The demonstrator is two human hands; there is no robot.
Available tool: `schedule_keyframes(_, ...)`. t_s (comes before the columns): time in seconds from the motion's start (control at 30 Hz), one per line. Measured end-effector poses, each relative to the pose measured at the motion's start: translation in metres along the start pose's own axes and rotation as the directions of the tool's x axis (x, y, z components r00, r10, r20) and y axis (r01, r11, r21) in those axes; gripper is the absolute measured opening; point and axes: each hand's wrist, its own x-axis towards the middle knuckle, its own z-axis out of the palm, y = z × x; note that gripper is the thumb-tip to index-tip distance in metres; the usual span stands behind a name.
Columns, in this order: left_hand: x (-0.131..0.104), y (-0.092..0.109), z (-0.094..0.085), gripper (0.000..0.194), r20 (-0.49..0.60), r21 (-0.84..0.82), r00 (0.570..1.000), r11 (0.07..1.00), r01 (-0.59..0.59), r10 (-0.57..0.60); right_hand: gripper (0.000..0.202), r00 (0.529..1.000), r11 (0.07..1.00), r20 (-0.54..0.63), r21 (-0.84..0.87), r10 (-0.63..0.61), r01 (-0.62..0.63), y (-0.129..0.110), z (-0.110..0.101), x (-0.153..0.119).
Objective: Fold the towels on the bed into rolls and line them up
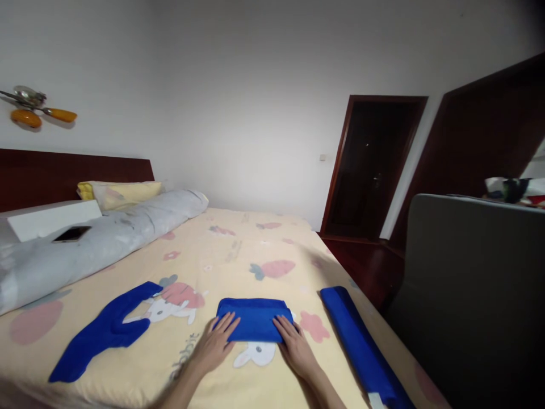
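Observation:
A blue cloth (254,321), folded into a flat rectangle, lies on the bed in front of me. My left hand (219,339) rests on its left edge, fingers stretched out and flat. On the right edge lies my right hand (293,343), its fingers also extended and pressing lightly on the fabric. To the left is a crumpled blue cloth piece (102,332) with a forked, uneven outline. A long, narrow folded blue cloth strip (361,341) with a white tag lies to the right, along the bed's edge. Neither hand grasps anything.
The bed sheet (238,272) has printed rabbits and carrots. A rolled grey quilt (140,224) with a phone (72,233) on it lies at left, beside a white box (55,217) and a yellow pillow (128,194). A dark chair back (472,295) stands close at right; a door (374,170) is beyond.

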Motion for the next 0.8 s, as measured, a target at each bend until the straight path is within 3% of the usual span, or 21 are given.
schedule_keyframes(0.13, -0.013, -0.027, -0.006, 0.066, -0.008, 0.014, 0.999, 0.999, 0.044, -0.044, 0.054, 1.0, 1.0, -0.021, -0.007, 0.02, -0.02, 0.027, -0.008, -0.01)
schedule_keyframes(0.37, -0.015, -0.019, -0.027, 0.06, -0.103, -0.058, 0.992, 0.996, 0.071, -0.077, 0.045, 0.985, 0.996, -0.17, 0.092, 0.02, -0.004, 0.019, -0.018, -0.009)
schedule_keyframes(0.5, -0.008, -0.021, -0.036, 0.045, -0.141, -0.223, 0.979, 0.968, 0.115, -0.149, 0.034, 0.988, 0.957, -0.096, 0.275, 0.121, -0.09, 0.016, -0.033, -0.003)
schedule_keyframes(0.6, 0.004, -0.025, -0.036, 0.037, -0.089, -0.3, 0.931, 0.901, 0.313, -0.353, 0.031, 0.985, 0.931, -0.076, 0.343, 0.157, -0.122, 0.018, -0.037, 0.01)
schedule_keyframes(0.7, 0.019, -0.027, -0.032, 0.026, -0.017, -0.241, 0.852, 0.829, 0.505, -0.524, 0.037, 0.963, 0.948, -0.133, 0.25, 0.234, -0.196, 0.021, -0.031, 0.027)
schedule_keyframes(0.8, 0.03, -0.023, -0.024, 0.026, -0.052, -0.164, 0.779, 0.775, 0.611, -0.625, 0.041, 0.914, 0.937, -0.214, 0.147, 0.344, -0.318, 0.021, -0.019, 0.039)
